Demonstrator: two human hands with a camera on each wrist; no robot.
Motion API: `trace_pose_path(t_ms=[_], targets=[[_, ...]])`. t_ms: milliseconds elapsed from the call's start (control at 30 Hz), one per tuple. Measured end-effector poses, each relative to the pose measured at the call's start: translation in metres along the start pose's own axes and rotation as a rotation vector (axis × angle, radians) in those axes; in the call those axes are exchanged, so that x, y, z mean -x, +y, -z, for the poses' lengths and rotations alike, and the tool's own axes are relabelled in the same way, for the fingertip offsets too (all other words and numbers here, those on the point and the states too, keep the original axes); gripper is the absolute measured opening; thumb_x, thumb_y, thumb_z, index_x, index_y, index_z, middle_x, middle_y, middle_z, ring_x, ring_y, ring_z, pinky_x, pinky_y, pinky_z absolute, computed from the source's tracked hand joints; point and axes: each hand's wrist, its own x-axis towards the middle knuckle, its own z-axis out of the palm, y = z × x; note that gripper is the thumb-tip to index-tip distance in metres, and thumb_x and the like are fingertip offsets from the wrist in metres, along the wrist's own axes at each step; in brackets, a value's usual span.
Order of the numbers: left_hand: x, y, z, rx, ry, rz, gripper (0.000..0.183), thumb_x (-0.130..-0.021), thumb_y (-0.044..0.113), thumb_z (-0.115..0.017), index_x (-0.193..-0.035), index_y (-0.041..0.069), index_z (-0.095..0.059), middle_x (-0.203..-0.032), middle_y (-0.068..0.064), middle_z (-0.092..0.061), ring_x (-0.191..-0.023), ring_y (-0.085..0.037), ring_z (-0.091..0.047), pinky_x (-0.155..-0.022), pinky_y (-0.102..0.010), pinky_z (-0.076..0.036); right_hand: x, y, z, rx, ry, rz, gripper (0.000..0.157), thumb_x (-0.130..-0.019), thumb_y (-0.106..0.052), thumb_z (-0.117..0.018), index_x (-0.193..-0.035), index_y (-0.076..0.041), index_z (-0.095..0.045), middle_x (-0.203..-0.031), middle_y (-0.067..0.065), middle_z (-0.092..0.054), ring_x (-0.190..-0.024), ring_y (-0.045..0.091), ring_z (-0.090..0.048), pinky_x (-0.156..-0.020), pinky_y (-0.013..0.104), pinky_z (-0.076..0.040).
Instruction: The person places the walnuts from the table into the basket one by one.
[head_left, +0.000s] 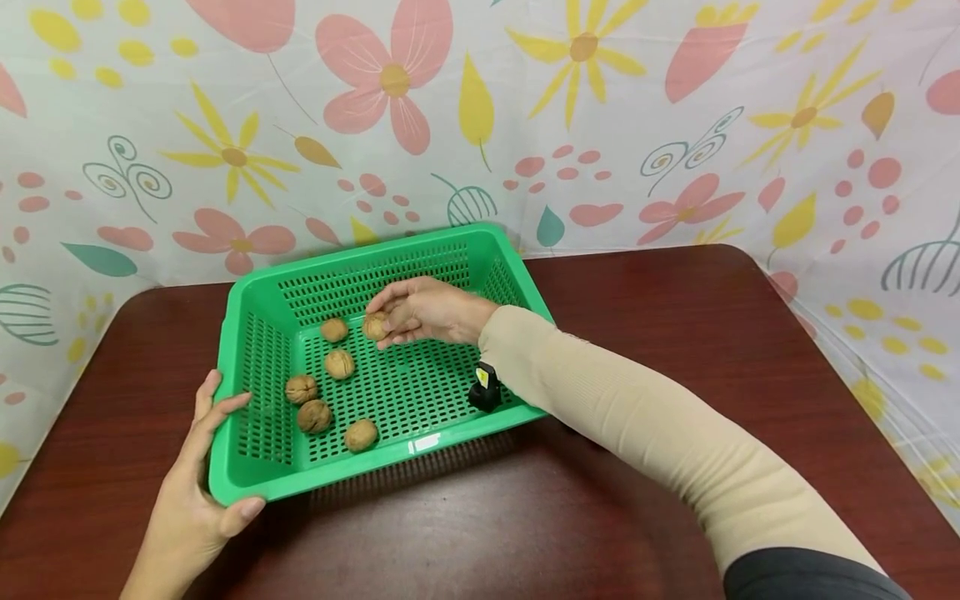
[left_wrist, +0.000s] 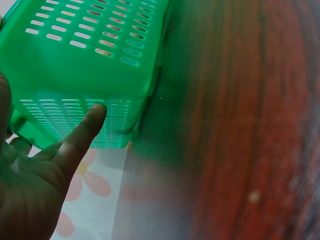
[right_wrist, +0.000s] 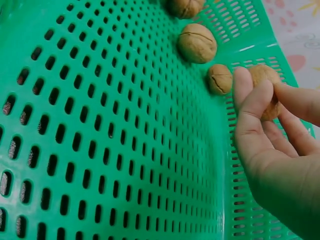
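Note:
A green plastic basket point(head_left: 442, 446) with slotted walls stands on the table, several walnuts lying on the left part of its floor. Over the basket's inside, my right hand point(head_left: 431, 312) pinches a walnut point(right_wrist: 265, 77) between thumb and fingers. Just left of that hand lie one walnut point(head_left: 334, 330) and, nearer me, another walnut point(head_left: 340, 364). Two walnuts sit close together by the left wall, and a lone walnut point(head_left: 362, 435) is near the front wall. My left hand point(head_left: 187, 492) holds the basket's front left corner, thumb at the front rim and fingers along the left side.
The dark red wooden table point(head_left: 465, 533) extends around the basket. Behind it hangs a white cloth point(head_left: 495, 75) printed with flowers, close to the basket's back rim. A small black device point(head_left: 484, 392) is at the right wrist, inside the basket's front right rim.

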Motion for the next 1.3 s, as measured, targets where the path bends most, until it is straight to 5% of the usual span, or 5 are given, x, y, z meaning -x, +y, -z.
trace_pose_path(t_ms=[433,700,1000,1300], targets=[[0.0001,-0.0004,0.0000,-0.006,0.005,0.014,0.096,-0.078,0.018,-0.089,-0.160,0.011,-0.040,-0.179,-0.002,-0.003,-0.163,-0.014,-0.010,-0.107,-0.008,-0.031,-0.0008,0.0033,-0.0035,0.102,-0.020,-0.079,0.032,-0.101,0.007,-0.056,-0.131,-0.002,-0.062,-0.112,0.010,-0.069,-0.090,0.023,-0.073,-0.107,0.049,-0.049],[-0.0004,0.0008,-0.0012,0.025,-0.002,-0.023,0.096,-0.079,0.019,-0.089,-0.160,0.009,-0.039,-0.178,-0.002,-0.002,-0.162,-0.014,-0.011,-0.106,-0.008,-0.031,-0.0009,0.0038,-0.0020,0.112,-0.003,-0.067,0.038,-0.101,0.004,-0.058,-0.139,0.000,-0.059,-0.106,0.010,-0.071,-0.087,0.022,-0.074,-0.095,0.041,-0.053],[-0.0005,-0.0013,-0.0018,0.033,-0.002,-0.032,0.096,-0.079,0.018,-0.089,-0.160,0.008,-0.039,-0.178,-0.002,-0.003,-0.160,-0.013,-0.015,-0.105,-0.009,-0.033,0.0014,0.0027,-0.0018,0.149,-0.005,-0.048,0.038,-0.104,0.001,-0.055,-0.141,-0.001,-0.057,-0.147,0.017,-0.060,-0.093,0.022,-0.072,-0.104,0.048,-0.049],[-0.0007,0.0006,-0.0003,0.012,-0.003,-0.010,0.096,-0.080,0.020,-0.089,-0.161,0.010,-0.039,-0.178,0.000,-0.002,-0.161,-0.013,-0.014,-0.104,-0.008,-0.033,0.0051,-0.0030,-0.0024,0.167,-0.015,-0.005,0.040,-0.106,-0.003,-0.054,-0.146,0.002,-0.053,-0.149,0.020,-0.057,-0.098,0.026,-0.073,-0.106,0.053,-0.048]])
